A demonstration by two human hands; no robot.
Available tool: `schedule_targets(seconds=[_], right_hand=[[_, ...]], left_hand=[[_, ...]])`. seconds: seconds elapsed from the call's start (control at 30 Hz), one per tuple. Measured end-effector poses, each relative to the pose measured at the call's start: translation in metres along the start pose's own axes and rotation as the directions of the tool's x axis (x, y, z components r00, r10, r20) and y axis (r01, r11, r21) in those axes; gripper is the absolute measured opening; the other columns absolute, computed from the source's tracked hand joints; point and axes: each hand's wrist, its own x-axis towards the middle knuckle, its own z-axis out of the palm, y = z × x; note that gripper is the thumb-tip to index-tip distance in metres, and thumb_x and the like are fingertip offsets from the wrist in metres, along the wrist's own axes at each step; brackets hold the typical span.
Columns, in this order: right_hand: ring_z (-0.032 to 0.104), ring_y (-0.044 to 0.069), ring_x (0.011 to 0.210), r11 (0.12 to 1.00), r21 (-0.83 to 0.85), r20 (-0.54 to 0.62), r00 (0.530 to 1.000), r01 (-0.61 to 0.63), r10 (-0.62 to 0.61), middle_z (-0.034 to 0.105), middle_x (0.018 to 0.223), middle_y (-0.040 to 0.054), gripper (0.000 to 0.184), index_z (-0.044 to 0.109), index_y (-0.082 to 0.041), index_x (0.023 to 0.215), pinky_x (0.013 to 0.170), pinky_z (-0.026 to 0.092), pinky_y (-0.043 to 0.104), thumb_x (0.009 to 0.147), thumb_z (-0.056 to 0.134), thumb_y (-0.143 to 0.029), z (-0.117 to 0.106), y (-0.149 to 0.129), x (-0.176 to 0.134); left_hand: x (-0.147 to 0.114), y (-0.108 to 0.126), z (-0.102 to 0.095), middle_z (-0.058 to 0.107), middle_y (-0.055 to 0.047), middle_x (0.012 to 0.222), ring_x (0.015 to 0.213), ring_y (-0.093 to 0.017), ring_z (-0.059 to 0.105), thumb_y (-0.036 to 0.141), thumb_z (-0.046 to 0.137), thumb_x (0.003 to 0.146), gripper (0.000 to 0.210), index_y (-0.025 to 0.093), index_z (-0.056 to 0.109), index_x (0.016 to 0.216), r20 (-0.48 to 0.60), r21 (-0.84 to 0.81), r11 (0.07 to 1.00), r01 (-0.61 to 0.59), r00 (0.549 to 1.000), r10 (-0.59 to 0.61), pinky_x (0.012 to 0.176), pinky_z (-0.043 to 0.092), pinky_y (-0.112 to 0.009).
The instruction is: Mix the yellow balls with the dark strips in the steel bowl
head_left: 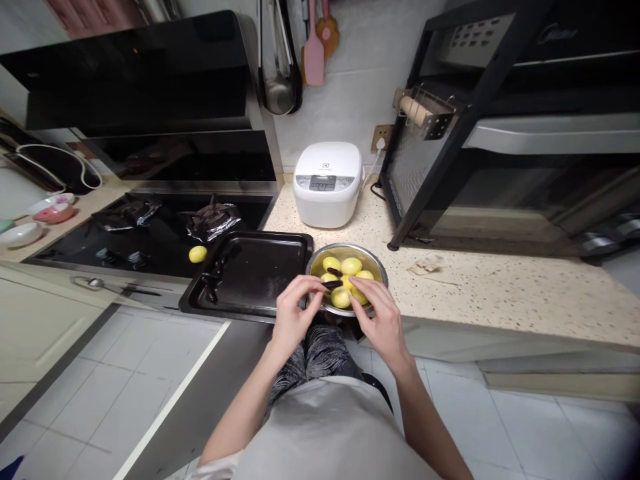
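Observation:
A steel bowl (383, 270) on the counter's front edge holds several yellow lemons (341, 297) and a dark, elongated, glossy piece (334, 272) on top of them. Over the bowl's left side, my left hand (296, 308) is closed, pinching a second dark elongated piece (332, 285) between thumb and fingers. My right hand (381, 316) reaches over the bowl's right side with thumb and fingers apart, its fingertips close to the lemons. Whether they touch one is hard to make out.
Left of the bowl lies a black baking tray (260, 277) with several dark elongated pieces (213, 280) along its left side. One lemon (198, 254) sits on the black gas stove (165, 243). Behind are a white rice cooker (327, 187) and, rightward, a black rack (417, 180).

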Motion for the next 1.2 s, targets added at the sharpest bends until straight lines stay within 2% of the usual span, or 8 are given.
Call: schedule_targets(seconds=[0.07,0.2,0.33,0.47,0.6,0.8,1.07,1.2], right_hand=[[0.069,0.027,0.121,1.0,-0.001,0.042,0.999,0.028,-0.028,0.076,0.127,0.0075,0.032,0.068,-0.028,0.134,0.105,0.054,0.051,0.104,0.056,-0.024,0.001,-0.001,-0.001],[0.073,0.025,0.106,0.999,-0.029,0.038,0.998,0.045,-0.044,0.08,0.112,0.0066,0.026,0.072,-0.027,0.123,0.096,0.055,0.046,0.105,0.054,-0.024,0.001,0.001,-0.002],[0.072,0.026,0.099,0.996,-0.089,-0.015,1.0,-0.005,0.003,0.079,0.108,0.0079,0.024,0.072,-0.025,0.122,0.091,0.053,0.044,0.106,0.054,-0.028,0.001,0.004,-0.003],[0.068,0.027,0.097,0.974,-0.215,-0.102,0.994,-0.068,0.047,0.078,0.101,0.0082,0.022,0.072,-0.023,0.117,0.093,0.047,0.046,0.104,0.056,-0.03,0.006,0.008,-0.005],[0.062,0.03,0.106,0.944,-0.312,-0.103,0.992,-0.108,0.079,0.076,0.105,0.0091,0.016,0.071,-0.023,0.107,0.095,0.043,0.047,0.102,0.06,-0.034,0.012,0.01,-0.009],[0.061,0.03,0.103,0.937,-0.331,-0.104,0.991,-0.113,0.082,0.076,0.105,0.0082,0.018,0.069,-0.024,0.1,0.093,0.04,0.046,0.101,0.062,-0.041,0.011,0.008,-0.01],[0.062,0.032,0.102,0.945,-0.318,-0.101,0.994,-0.073,0.043,0.077,0.103,0.01,0.03,0.07,-0.023,0.103,0.091,0.038,0.046,0.103,0.058,-0.051,0.008,0.012,-0.01],[0.064,0.032,0.102,0.952,-0.303,-0.113,0.994,-0.047,0.013,0.077,0.102,0.0108,0.033,0.07,-0.022,0.103,0.091,0.039,0.045,0.103,0.058,-0.052,0.009,0.012,-0.009]], left_hand=[[-0.003,0.004,0.009,0.075,-0.008,0.104,0.1,-0.02,0.073,0.021,0.064,0.099,0.01,0.022,0.072,0.094,0.048,-0.048,0.999,-0.009,0.999,0.011,0.091,0.06,-0.034],[-0.007,0.004,0.019,0.075,-0.008,0.107,0.104,-0.02,0.073,0.019,0.063,0.099,0.01,0.022,0.073,0.097,0.092,-0.075,0.997,-0.034,0.995,0.04,0.095,0.06,-0.034],[-0.014,-0.001,0.016,0.071,-0.01,0.124,0.118,-0.022,0.07,0.02,0.062,0.101,0.013,0.023,0.074,0.103,0.067,0.02,0.999,-0.038,0.997,0.037,0.104,0.057,-0.038],[-0.021,-0.009,0.0,0.069,-0.01,0.127,0.122,-0.024,0.067,0.02,0.06,0.101,0.015,0.025,0.074,0.106,-0.014,0.169,0.985,-0.028,0.999,0.031,0.106,0.055,-0.041],[-0.024,-0.016,-0.019,0.069,-0.009,0.127,0.122,-0.024,0.067,0.022,0.058,0.102,0.016,0.025,0.074,0.105,-0.072,0.253,0.967,-0.002,0.997,0.021,0.106,0.055,-0.041],[-0.018,-0.028,-0.044,0.068,-0.008,0.126,0.121,-0.024,0.066,0.021,0.057,0.101,0.016,0.025,0.072,0.105,-0.174,0.349,0.936,0.035,0.984,0.028,0.107,0.053,-0.041],[-0.019,-0.076,-0.082,0.069,-0.009,0.118,0.116,-0.026,0.066,0.018,0.059,0.095,0.015,0.023,0.07,0.104,-0.287,0.528,0.821,0.216,0.955,-0.067,0.105,0.052,-0.043],[-0.024,-0.095,-0.105,0.068,-0.01,0.118,0.117,-0.029,0.064,0.016,0.061,0.092,0.016,0.024,0.07,0.103,-0.395,0.598,0.719,0.355,0.911,-0.121,0.103,0.053,-0.045]])
